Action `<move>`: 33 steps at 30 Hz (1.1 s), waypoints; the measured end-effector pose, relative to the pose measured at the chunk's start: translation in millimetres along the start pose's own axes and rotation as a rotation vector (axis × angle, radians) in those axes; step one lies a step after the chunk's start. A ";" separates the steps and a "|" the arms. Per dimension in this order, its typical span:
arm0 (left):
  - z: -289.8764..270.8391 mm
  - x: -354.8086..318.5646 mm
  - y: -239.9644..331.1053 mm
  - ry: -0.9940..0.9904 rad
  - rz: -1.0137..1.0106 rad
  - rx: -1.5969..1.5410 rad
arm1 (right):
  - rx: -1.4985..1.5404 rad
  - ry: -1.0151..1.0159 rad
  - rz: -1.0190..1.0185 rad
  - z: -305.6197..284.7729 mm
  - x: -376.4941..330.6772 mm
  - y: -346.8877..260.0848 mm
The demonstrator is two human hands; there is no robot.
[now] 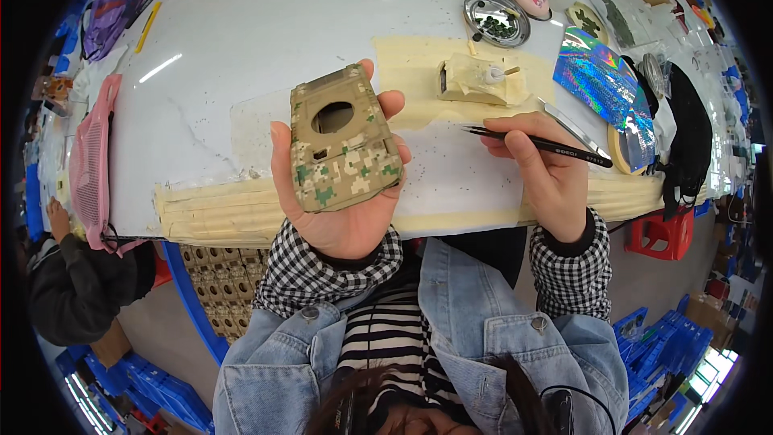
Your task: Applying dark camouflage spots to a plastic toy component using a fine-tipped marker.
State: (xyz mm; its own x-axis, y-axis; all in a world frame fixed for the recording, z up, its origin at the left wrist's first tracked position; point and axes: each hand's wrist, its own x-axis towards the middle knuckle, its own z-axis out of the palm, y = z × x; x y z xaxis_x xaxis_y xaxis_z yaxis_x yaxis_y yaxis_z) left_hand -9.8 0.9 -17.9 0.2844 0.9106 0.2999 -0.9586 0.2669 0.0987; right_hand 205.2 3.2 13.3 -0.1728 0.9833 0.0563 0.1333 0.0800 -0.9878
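The left hand holds up one camouflage-painted shell, flat on the palm above the near edge of the worktop, fingers curled round its sides and closed on it. The shell has a round hole near its top and its pixel pattern of tan, green and cream looks fully covered on the face in view, so the painting of this piece seems close to done; its other side is hidden. The right hand pinches one thin black brush between thumb and fingers, tip pointing left toward the shell but well short of it. A second part, one plain cream block, sits on the masking-tape sheet behind the hands and shows no pattern, so it looks yet to be painted. Further back lie one round metal dish with dark bits in it, one pink oval and one holographic sheet. One pink mesh piece lies at the left rim
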 end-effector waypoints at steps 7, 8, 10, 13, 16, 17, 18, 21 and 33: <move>9.3 0.4 -6.0 0.147 0.090 0.003 | -0.044 0.037 -0.016 2.3 0.8 0.8; 9.7 0.7 -6.2 0.152 0.091 0.007 | -0.043 0.040 -0.016 2.7 1.1 0.9; 9.4 0.2 -6.4 0.161 0.096 0.008 | -0.045 0.041 -0.018 3.2 1.4 2.0; 9.0 -0.1 -6.9 0.173 0.105 -0.002 | -0.054 0.044 -0.017 3.0 1.7 3.1; 9.8 -0.8 -6.8 0.179 0.112 0.006 | -0.053 0.045 -0.007 3.6 2.2 3.1; 8.9 -1.0 -7.0 0.179 0.112 0.009 | -0.053 0.045 -0.007 3.5 2.2 3.8; 8.2 -1.0 -7.2 0.179 0.110 0.010 | -0.052 0.044 -0.006 3.3 2.2 4.5; 8.8 -1.0 -7.0 0.182 0.105 0.009 | -0.058 0.037 -0.003 2.7 2.7 4.6; 9.8 -0.9 -6.9 0.178 0.101 0.025 | -0.056 0.024 0.012 2.5 2.0 3.6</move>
State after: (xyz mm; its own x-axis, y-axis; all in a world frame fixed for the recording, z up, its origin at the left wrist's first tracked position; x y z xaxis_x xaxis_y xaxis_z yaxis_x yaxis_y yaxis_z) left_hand -3.3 -4.9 -9.5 0.1780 0.9744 0.1371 -0.9811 0.1650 0.1008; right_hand 202.9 5.1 9.6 -0.1477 0.9879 0.0483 0.1897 0.0762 -0.9789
